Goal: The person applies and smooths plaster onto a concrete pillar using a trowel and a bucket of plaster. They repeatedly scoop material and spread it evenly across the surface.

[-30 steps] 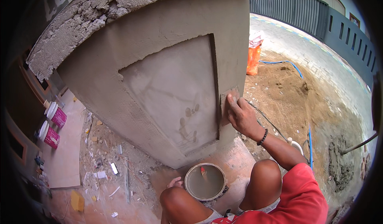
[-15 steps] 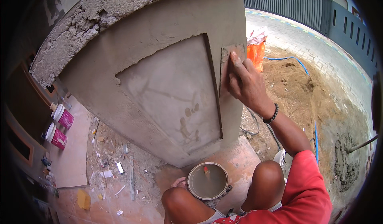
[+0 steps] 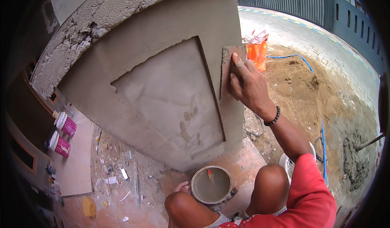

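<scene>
My right hand (image 3: pixel 250 84) is closed on a flat rectangular plastering float (image 3: pixel 230 57). The float lies against the grey plastered wall (image 3: pixel 221 23), on the narrow strip between a recessed panel (image 3: pixel 170 94) and the wall's right edge. Dark wet marks show low in the panel. Beside my left knee, part of my left hand (image 3: pixel 183 186) shows with its fingers loosely apart and nothing visible in them; the knee hides the rest. Just right of it stands a round bucket (image 3: pixel 215 187) of murky water, with a red-handled brush (image 3: pixel 210 174) in it.
Rough concrete (image 3: pixel 81 33) overhangs the wall's top. Pink-labelled pails (image 3: pixel 67 124) stand at the left, near scattered debris and a yellow sponge-like block (image 3: pixel 89 207). To the right lie a sand pile (image 3: pixel 290 79), blue hose (image 3: pixel 323 146), an orange sack (image 3: pixel 257 55) and wet mortar (image 3: pixel 355 163).
The view has shifted slightly, so the wall sits further left. My right hand still presses the float on the same strip, close to the edge. My left hand has stayed by the bucket.
</scene>
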A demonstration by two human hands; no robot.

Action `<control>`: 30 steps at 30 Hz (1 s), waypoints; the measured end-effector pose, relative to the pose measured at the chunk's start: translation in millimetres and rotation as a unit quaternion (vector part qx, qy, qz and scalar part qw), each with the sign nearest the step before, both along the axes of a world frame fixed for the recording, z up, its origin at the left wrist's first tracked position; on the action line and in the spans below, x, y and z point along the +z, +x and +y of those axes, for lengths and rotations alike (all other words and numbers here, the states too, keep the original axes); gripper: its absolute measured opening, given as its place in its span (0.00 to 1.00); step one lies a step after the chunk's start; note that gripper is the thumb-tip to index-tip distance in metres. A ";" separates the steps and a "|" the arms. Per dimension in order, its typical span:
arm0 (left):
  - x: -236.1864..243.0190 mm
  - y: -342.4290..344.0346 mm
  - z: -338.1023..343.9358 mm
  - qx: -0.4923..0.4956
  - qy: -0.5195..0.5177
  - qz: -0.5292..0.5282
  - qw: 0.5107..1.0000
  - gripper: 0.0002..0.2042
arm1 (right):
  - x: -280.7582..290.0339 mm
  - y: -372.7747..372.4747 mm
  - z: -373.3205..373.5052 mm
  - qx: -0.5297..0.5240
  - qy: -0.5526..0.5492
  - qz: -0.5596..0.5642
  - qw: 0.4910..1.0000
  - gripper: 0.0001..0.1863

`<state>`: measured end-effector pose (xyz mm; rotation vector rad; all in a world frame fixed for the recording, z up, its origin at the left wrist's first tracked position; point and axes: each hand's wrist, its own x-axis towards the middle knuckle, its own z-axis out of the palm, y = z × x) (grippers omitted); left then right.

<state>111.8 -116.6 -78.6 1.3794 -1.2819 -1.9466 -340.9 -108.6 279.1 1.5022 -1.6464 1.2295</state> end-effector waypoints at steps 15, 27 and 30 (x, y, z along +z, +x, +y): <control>20.4 1.7 -1.9 0.010 0.012 -0.022 1.000 0.28 | -3.3 5.3 2.7 0.007 0.004 -0.001 1.000 0.33; 28.6 8.7 1.2 0.014 0.013 -0.041 0.999 0.28 | -12.4 5.8 18.8 0.052 -0.023 0.023 0.998 0.34; 28.4 4.1 3.0 0.015 0.017 -0.038 0.999 0.28 | -9.3 -0.3 0.3 0.036 0.014 0.047 0.998 0.35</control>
